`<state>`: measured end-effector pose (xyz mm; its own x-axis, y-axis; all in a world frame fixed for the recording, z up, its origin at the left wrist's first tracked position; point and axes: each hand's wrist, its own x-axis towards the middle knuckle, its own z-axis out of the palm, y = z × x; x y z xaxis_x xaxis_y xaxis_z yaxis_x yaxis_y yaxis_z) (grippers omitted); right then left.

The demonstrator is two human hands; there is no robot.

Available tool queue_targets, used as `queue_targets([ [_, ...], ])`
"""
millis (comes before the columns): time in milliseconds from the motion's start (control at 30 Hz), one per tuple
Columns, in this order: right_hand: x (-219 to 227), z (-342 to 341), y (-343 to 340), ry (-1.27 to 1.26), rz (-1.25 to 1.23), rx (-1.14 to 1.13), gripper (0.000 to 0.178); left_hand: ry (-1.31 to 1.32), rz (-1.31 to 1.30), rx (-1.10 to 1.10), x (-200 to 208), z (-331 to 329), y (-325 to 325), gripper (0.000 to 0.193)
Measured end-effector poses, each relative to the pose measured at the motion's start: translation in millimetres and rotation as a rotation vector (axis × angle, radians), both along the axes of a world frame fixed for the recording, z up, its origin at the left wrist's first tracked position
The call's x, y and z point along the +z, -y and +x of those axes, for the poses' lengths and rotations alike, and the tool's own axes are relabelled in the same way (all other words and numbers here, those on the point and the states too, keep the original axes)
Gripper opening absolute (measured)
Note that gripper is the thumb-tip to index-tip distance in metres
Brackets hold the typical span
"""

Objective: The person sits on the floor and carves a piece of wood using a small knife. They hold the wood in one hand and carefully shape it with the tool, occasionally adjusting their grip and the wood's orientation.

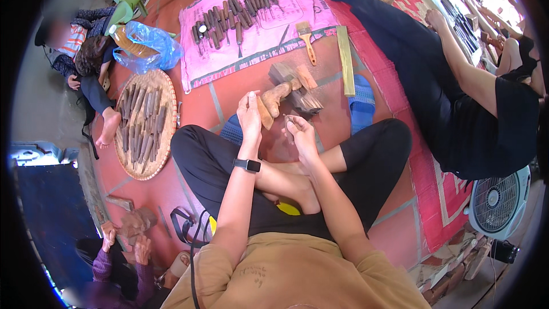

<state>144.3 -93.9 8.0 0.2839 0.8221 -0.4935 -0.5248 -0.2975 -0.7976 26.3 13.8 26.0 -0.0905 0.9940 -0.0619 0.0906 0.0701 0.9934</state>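
Observation:
In front of my crossed legs, my left hand (pixel 249 115) is closed on a flat, light-brown piece of wood (pixel 265 114). Close to its right, my right hand (pixel 301 134) has its fingers wrapped round a short brown handle (pixel 290 127); the rest of what it holds is hidden or too small to tell. Just beyond both hands, a rounded, carved wooden figure (pixel 277 98) leans against a stack of dark wood blocks (pixel 305 102). A reddish wood offcut (pixel 306 78) lies on that stack.
Ahead, a pink cloth (pixel 197 71) bears several wooden-handled carving tools (pixel 229 17) and a brush (pixel 306 43). A yellowish wooden strip (pixel 345 60) and blue slipper (pixel 362 103) lie right of the blocks. A round woven tray (pixel 167 131) holds more tools. People sit left and right; a fan (pixel 498 199) stands right.

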Motion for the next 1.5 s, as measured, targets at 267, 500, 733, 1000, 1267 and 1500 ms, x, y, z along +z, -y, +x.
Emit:
queue_targets([
  [267, -11, 6, -6, -0.096, 0.024, -0.127, 0.017, -0.63, 0.143, -0.442, 55, -6, 30, 0.111],
  [500, -9, 9, -8, -0.117, 0.024, -0.149, 0.013, -0.578, 0.225, -0.444, 41, -13, 17, 0.078],
  [733, -6, 12, -4, -0.086, -0.031, -0.198, 0.013, 0.015, -0.344, -0.419, 34, -34, 3, 0.05],
  [1000, -8, 8, -3, -0.076, 0.057, -0.392, 0.009, 0.054, -0.462, -0.535, 33, -43, -2, 0.044],
  [1267, -9, 0, -2, -0.091, 0.029, -0.352, 0.01, -0.029, -0.405, -0.554, 30, -35, 1, 0.048],
  [1500, 0, -2, -1, -0.003, 0.092, -0.308, 0.008, -0.66, 0.171, -0.456, 31, -22, 21, 0.062],
])
